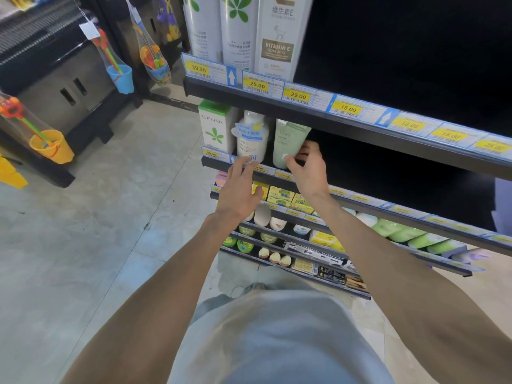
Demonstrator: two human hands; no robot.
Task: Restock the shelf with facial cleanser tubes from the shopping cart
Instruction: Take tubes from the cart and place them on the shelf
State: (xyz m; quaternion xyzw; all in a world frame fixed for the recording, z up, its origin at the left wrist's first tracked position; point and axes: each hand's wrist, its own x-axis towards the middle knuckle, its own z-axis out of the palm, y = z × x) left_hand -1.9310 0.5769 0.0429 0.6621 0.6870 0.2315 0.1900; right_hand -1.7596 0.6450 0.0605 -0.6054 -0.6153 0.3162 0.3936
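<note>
The right hand [307,167] curls its fingers around the green tube [288,142] (standing upright on the shelf [388,198]) at frame centre. The left hand [239,187] hovers below-left, fingers spread, holding nothing.

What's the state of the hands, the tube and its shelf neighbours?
Right hand: thumb and fingers around the green tube's lower end.
Left hand: fingers spread, holding nothing, in front of the white bottle.
Green tube: upright on the shelf.
White bottle: upright, left of the tube.
White box: upright, leftmost.
</note>
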